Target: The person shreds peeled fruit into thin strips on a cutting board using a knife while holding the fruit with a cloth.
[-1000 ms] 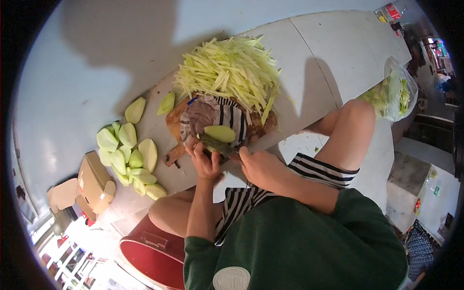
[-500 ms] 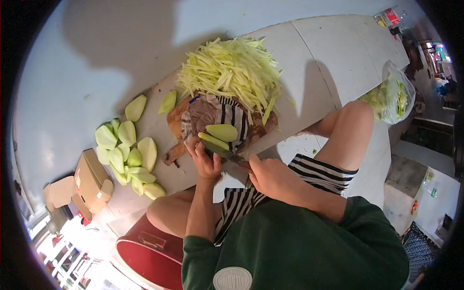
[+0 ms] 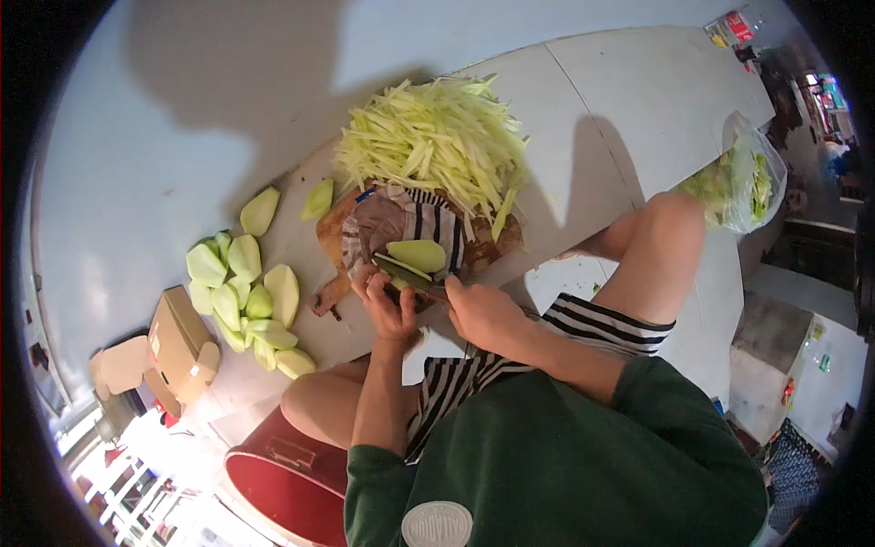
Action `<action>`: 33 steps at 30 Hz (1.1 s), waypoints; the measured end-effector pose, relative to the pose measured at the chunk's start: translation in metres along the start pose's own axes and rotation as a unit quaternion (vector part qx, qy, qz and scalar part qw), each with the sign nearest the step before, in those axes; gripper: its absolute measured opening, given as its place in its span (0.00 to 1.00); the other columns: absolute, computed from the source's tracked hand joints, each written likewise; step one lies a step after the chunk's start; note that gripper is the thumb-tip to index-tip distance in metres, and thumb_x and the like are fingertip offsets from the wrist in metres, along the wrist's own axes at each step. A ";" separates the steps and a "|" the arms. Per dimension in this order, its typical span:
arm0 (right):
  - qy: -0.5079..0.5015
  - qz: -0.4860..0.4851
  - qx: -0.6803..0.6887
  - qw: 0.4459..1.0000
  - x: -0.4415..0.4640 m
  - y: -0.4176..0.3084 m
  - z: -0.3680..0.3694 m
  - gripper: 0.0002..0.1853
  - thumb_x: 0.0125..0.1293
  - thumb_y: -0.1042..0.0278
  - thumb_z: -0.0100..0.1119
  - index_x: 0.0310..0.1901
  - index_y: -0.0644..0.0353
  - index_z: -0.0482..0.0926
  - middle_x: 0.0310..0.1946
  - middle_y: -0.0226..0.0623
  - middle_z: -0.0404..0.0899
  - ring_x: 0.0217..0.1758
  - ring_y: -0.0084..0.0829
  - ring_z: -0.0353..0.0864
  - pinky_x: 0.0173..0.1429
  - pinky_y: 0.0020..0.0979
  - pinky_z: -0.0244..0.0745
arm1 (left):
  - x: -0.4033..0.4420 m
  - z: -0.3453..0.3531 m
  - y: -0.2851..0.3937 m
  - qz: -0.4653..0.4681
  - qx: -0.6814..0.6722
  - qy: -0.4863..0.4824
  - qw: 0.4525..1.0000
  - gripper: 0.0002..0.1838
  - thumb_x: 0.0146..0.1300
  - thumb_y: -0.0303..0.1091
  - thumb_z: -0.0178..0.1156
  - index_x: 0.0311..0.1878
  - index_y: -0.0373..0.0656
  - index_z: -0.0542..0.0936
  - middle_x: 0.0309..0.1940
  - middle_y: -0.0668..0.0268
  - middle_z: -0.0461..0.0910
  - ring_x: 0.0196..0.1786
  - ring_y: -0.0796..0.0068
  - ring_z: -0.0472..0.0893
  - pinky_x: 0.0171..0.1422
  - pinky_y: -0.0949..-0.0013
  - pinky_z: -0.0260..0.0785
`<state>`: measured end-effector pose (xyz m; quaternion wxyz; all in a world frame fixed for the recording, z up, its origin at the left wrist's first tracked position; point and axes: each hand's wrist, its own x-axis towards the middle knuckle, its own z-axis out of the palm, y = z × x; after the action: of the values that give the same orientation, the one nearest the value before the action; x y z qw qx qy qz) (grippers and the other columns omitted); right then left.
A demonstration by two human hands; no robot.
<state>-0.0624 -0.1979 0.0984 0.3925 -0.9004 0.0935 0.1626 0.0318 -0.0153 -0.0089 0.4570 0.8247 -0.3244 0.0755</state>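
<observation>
My right hand (image 3: 478,313) is closed round the handle of a knife (image 3: 407,276), whose dark blade lies against a green piece in front of my left hand (image 3: 386,305). The fingers of my left hand are bent round that piece, which is mostly hidden behind the blade. Just beyond the blade, a pale green slice (image 3: 417,255) rests on a striped cloth (image 3: 436,222). The cloth covers part of a wooden board (image 3: 330,228). A large heap of thin pale green strips (image 3: 433,137) lies at the board's far side.
Several peeled green pieces (image 3: 244,260) lie on the left, with an open cardboard box (image 3: 178,342) nearer me. Below is a red container (image 3: 290,474). A plastic bag of green pieces (image 3: 752,178) stands at the right, beyond my bent knee.
My right hand and the knife have shifted slightly right and toward me, then back left and away. The blade has moved against the green piece. My left hand keeps its hold.
</observation>
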 end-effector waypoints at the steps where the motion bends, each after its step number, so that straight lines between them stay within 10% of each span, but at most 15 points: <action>1: -0.003 -0.007 0.000 1.000 -0.002 -0.001 -0.001 0.13 0.68 0.68 0.58 0.45 0.68 0.67 0.24 0.59 0.80 0.29 0.62 0.82 0.33 0.55 0.78 | -0.002 0.001 0.000 0.006 -0.017 0.016 1.000 0.23 0.69 0.44 0.60 0.59 0.40 0.66 0.57 0.42 0.66 0.56 0.45 0.67 0.61 0.46 0.62; 33: -0.047 0.021 -0.002 0.999 -0.031 -0.035 -0.036 0.15 0.66 0.69 0.61 0.45 0.69 0.67 0.21 0.56 0.79 0.29 0.60 0.82 0.34 0.55 0.77 | -0.015 0.006 -0.015 0.005 -0.015 0.028 0.999 0.31 0.69 0.50 0.56 0.67 0.39 0.66 0.64 0.41 0.66 0.62 0.42 0.67 0.67 0.42 0.58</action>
<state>-0.0731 -0.1991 0.1564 0.3913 -0.8903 0.0940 0.2130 0.0286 -0.0073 -0.0293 0.4782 0.8136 -0.3165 0.0957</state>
